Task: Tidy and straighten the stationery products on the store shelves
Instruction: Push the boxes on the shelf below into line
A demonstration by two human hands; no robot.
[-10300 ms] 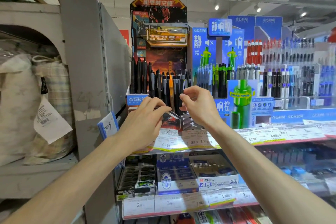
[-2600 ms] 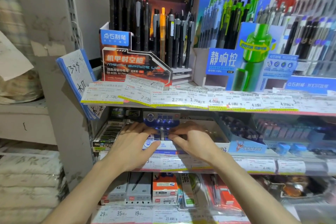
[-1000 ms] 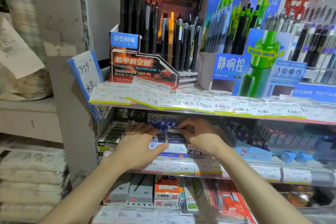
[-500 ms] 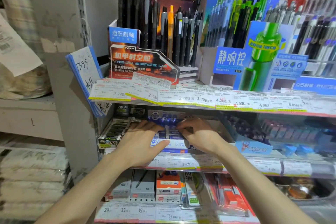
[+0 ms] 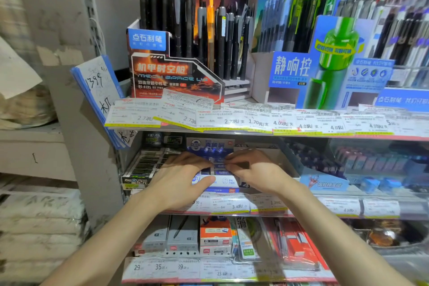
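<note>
On the middle shelf, the blue-and-white eraser box [image 5: 216, 179] is being straightened. The left hand [image 5: 178, 181] is laid flat at its nine o'clock, the right hand [image 5: 253, 169] curled at three o'clock; any grip is hidden. Squaring its small packs is probably needed next.

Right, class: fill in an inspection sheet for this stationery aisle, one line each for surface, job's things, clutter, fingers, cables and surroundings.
Surface: middle shelf, price tags along its front edge.
Job's things: blue-and-white eraser box between both hands; black display box beside it.
Clutter: overlapping price labels on the upper shelf edge, some askew.
Fingers: left hand and right hand lie on the eraser box, fingers curled over its contents; grip unclear.
Cables: nothing seen.
Surroundings: pen display above; boxed goods below; handwritten sign at left.
</note>
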